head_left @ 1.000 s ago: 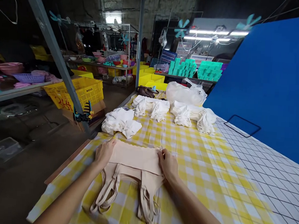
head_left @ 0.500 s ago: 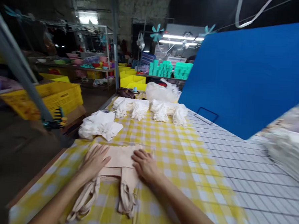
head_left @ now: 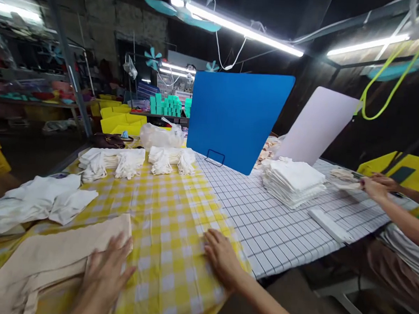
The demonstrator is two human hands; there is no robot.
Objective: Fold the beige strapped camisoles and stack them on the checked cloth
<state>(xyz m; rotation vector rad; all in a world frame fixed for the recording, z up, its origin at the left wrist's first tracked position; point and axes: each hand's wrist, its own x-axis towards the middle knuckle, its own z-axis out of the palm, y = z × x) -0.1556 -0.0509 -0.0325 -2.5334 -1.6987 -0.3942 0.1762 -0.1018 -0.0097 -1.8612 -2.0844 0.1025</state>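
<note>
The left hand (head_left: 107, 264) is bare and blurred, its long fingers soft-edged, its thumb (head_left: 128, 273) shorter; its nails cannot be made out. The right hand (head_left: 221, 258), also bare, shows more sharply, with slim fingers tapering to rounded tips. A narrow wrist (head_left: 237, 278) joins it to a smooth, slender forearm (head_left: 268, 303), bare down to the lower edge of the view.

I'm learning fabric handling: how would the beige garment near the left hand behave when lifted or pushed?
The beige garment would probably droop, since it looks like soft cloth lying flat on the checked tablecloth. It seems unlikely to roll, being so flat. Pushed, it might bunch up, as no stiff frame shows.
</note>
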